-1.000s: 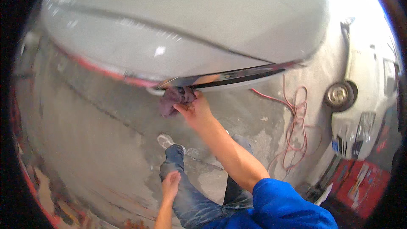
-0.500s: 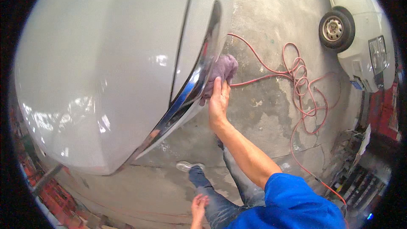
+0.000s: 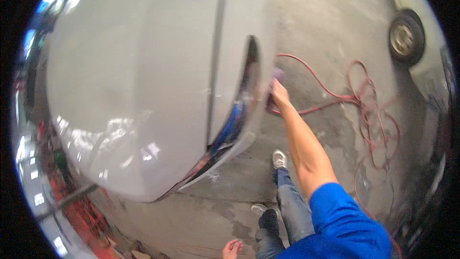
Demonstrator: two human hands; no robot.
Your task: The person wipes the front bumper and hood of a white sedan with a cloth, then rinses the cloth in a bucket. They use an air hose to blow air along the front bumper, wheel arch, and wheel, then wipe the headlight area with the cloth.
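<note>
A white car's hood (image 3: 163, 67) fills the left half of the view, with a dark, glossy headlight (image 3: 242, 96) along its right edge. My right hand (image 3: 281, 95) reaches forward beside the fender, closed on a purple cloth (image 3: 278, 73). Most of the cloth is hidden behind the hand and the car's side, so I cannot tell how much of it touches the body. Low in the view hangs my left hand (image 3: 233, 248), fingers loosely bent and apart, holding nothing. The picture is blurred by motion.
A red hose (image 3: 369, 115) lies in loops on the concrete floor (image 3: 316, 14), right of my arm. Beyond it stands a second light-coloured vehicle, its wheel (image 3: 407, 37) showing. Red equipment (image 3: 88, 211) sits at the lower left, past the car's front.
My right hand and the cloth have moved from the headlight to the fender side, farther back along the car. One foot has stepped forward. The view has shifted, showing more at the left.
</note>
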